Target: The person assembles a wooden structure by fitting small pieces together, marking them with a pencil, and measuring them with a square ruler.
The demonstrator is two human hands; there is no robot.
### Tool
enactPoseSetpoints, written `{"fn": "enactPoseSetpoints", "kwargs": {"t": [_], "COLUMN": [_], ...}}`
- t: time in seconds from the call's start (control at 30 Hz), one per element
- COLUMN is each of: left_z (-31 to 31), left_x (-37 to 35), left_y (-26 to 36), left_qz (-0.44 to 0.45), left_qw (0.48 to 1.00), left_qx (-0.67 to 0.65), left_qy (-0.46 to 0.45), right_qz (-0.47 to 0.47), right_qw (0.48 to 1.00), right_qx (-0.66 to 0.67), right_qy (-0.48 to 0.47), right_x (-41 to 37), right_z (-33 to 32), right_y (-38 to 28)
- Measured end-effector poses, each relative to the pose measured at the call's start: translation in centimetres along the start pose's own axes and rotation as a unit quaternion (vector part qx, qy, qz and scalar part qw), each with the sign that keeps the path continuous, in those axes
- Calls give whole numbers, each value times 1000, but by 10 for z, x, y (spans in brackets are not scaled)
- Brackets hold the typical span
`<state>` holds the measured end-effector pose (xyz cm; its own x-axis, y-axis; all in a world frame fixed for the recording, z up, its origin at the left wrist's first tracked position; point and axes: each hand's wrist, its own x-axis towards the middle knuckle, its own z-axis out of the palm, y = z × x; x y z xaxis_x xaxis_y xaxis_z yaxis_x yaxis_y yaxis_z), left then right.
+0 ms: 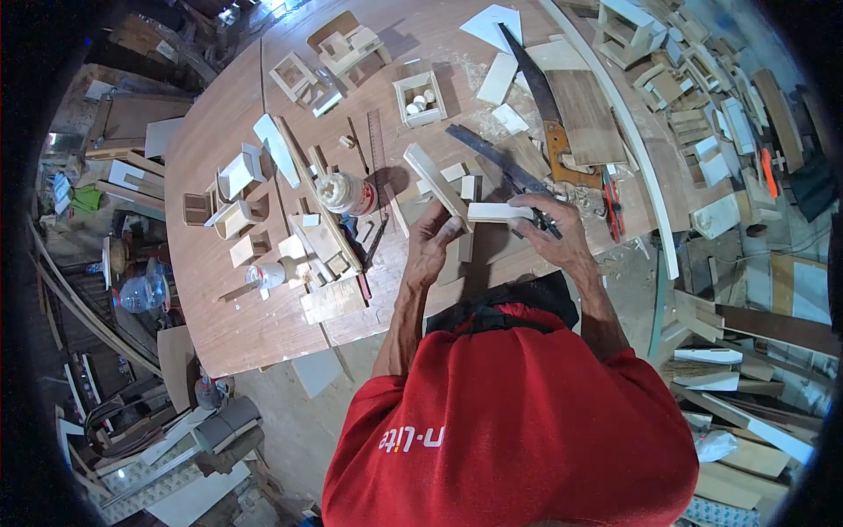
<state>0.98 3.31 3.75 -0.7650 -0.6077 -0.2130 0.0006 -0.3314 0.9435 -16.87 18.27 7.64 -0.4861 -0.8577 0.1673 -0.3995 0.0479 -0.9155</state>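
Observation:
My left hand (430, 239) is closed round the lower end of a long pale wooden strip (432, 178), which slants up to the left. My right hand (555, 230) grips a shorter pale wooden block (499, 212). The block's left end meets the strip near my left fingers, roughly at a right angle. A dark metal tool (496, 158) lies just beyond my right hand, and small wood blocks (471, 187) lie behind the pieces. Whether my right hand touches the dark tool is hard to make out.
A handsaw (549, 114) and red-handled pliers (612, 206) lie right of the hands. On the left are a glue jar (347, 193), a smaller jar (266, 275) and wooden assemblies (241, 220). A small box (420, 98) stands farther back.

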Motion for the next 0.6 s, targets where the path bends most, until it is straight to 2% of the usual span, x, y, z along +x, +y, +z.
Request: {"fn": "enactPoseSetpoints", "kwargs": {"t": [0.1, 0.3, 0.4, 0.6], "left_z": [1, 0, 0, -1], "left_x": [-1, -2, -3, -3], "left_y": [-2, 3, 5, 7], "left_qz": [4, 7, 11, -24], "left_qw": [1000, 999, 999, 998], "left_qx": [19, 41, 46, 54], "left_qy": [5, -9, -15, -11], "right_qz": [-23, 23, -2, 44], "right_qw": [1000, 999, 1000, 998], "right_qx": [-17, 2, -3, -5], "right_qy": [-1, -24, -25, -53], "right_x": [1, 4, 5, 10], "right_z": [2, -1, -2, -6], "right_y": [1, -6, -4, -5]}}
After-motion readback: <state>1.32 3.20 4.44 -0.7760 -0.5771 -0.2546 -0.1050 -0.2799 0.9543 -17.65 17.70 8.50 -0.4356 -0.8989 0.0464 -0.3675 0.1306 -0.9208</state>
